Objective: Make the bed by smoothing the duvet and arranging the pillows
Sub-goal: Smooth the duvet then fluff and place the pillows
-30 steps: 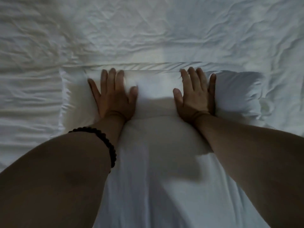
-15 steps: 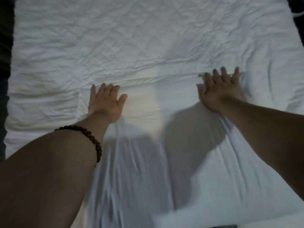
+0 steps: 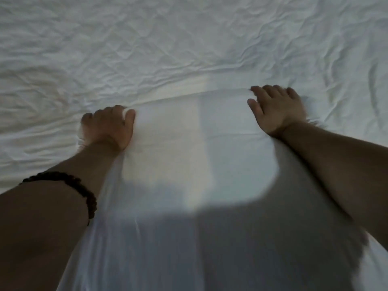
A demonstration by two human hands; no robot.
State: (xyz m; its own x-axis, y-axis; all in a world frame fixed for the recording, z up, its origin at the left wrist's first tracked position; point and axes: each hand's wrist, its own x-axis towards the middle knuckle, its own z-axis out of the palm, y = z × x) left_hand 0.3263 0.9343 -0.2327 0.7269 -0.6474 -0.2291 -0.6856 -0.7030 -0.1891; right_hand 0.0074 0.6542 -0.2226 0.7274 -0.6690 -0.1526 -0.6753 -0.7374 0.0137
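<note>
A white pillow (image 3: pixel 189 135) lies in front of me on the wrinkled white duvet (image 3: pixel 168 38), its far edge running from left to right. My left hand (image 3: pixel 109 124) is at the pillow's far left corner with its fingers curled over the edge and the thumb on top. At the far right corner, my right hand (image 3: pixel 277 108) has bent fingers hooked over the same edge and its thumb spread on the pillow's top. The near half of the pillow lies in my shadow. What the fingertips touch under the edge is hidden.
Creased white bedding fills the view on all sides of the pillow. A dark beaded bracelet (image 3: pixel 84 192) sits on my left forearm. No bed edge or other object shows.
Both hands went from flat, spread palms pressing on the pillow to curled fingers hooked over its far edge. They stand wider apart than a second ago, and the view has shifted closer.
</note>
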